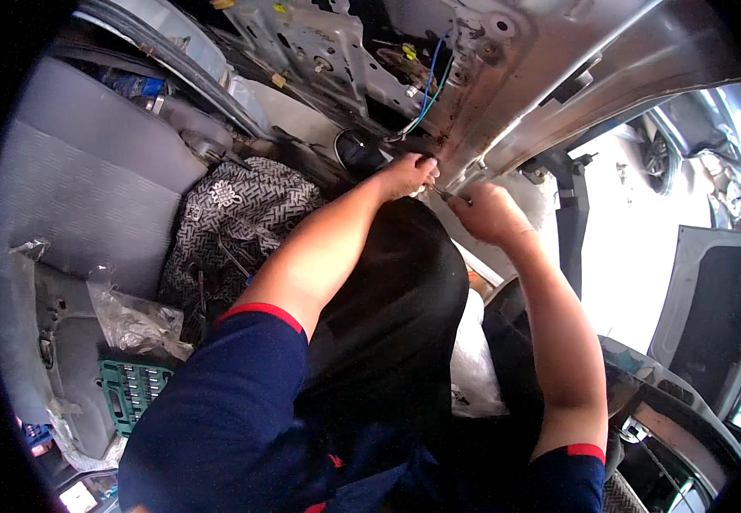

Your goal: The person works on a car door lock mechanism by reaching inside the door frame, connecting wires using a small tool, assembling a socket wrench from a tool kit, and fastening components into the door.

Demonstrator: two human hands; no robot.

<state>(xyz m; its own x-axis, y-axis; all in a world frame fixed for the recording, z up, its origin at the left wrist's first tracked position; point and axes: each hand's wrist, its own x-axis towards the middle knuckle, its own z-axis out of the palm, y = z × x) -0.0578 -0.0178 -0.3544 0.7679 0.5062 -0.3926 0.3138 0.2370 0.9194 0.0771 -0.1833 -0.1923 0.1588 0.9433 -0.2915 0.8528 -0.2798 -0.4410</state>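
My left hand (406, 176) is closed in a pinch low against a bare metal vehicle panel (336, 64). What its fingertips hold is too small to make out. Just to the right, my right hand (490, 214) wraps round a slim metal hand tool (444, 196), whose exact kind is hidden by the fingers. The tool's thin end points at my left fingertips. Above my hands, a blue wire and a green wire (428, 101) come down from an opening in the panel. A round black part (358, 151) lies left of my left hand.
A grey seat (88, 162) stands at the left, beside a black-and-white patterned cloth (242, 201) with some tools on it. Below are clear plastic wrapping (135, 316) and a green socket-set case (114, 395). My dark-clothed leg (387, 291) rises beneath my hands. An opening outdoors lies right.
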